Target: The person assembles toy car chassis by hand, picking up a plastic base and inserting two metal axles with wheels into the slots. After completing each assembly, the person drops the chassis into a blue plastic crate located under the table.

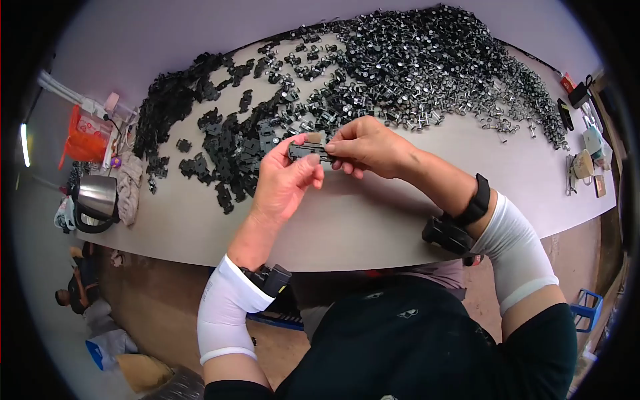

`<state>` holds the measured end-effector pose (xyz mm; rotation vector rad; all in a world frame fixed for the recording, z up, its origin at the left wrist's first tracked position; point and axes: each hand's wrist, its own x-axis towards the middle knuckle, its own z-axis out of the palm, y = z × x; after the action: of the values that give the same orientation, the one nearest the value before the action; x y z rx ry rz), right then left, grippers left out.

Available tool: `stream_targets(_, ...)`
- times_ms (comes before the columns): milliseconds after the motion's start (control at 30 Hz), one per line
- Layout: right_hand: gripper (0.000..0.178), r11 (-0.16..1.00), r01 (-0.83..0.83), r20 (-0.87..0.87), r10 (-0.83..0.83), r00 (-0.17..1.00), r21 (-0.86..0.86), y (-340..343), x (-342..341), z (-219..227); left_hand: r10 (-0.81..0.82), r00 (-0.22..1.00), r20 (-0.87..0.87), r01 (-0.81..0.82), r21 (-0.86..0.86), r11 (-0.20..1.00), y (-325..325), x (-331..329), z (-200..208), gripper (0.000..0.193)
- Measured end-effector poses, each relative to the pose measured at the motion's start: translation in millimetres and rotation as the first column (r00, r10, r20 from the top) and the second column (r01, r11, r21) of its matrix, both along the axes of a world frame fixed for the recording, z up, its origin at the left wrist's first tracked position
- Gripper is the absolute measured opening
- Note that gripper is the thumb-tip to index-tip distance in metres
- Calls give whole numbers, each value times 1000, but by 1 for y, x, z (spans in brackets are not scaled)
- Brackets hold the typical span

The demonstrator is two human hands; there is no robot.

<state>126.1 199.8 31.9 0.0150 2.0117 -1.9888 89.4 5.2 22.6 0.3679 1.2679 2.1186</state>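
Note:
Over the middle of the table, my left hand [280,175] holds a small, flat black plastic part [302,153] between thumb and fingers. My right hand [373,148] pinches at the right end of the same part, its fingertips close to my left thumb. Whether a smaller piece sits between the right fingertips is hidden. Just left of and behind my hands lies a loose heap of similar black plastic parts [230,143]. Beyond my right hand spreads a large pile of small silvery metal pins with round heads [427,83], with black pieces mixed among them.
A steel kettle [97,197] stands at the table's left edge beside a crumpled cloth [129,190] and an orange bag [87,143]. At the right edge are a beige mug [583,167] and small items. A blue stool [587,311] stands below right; another person [81,280] is far left.

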Motion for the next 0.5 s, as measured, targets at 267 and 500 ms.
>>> stream_targets(267, 15, 823, 261, -509, 39, 860, 504, 23, 1, 18, -75, 993, -94, 90, 159, 983, -6, -30, -11, 39)
stream_targets(500, 24, 681, 140, -495, 359, 791, 718, 49, 14, 0, -90, 986, -137, 102, 81, 992, -13, -50, -15, 40)
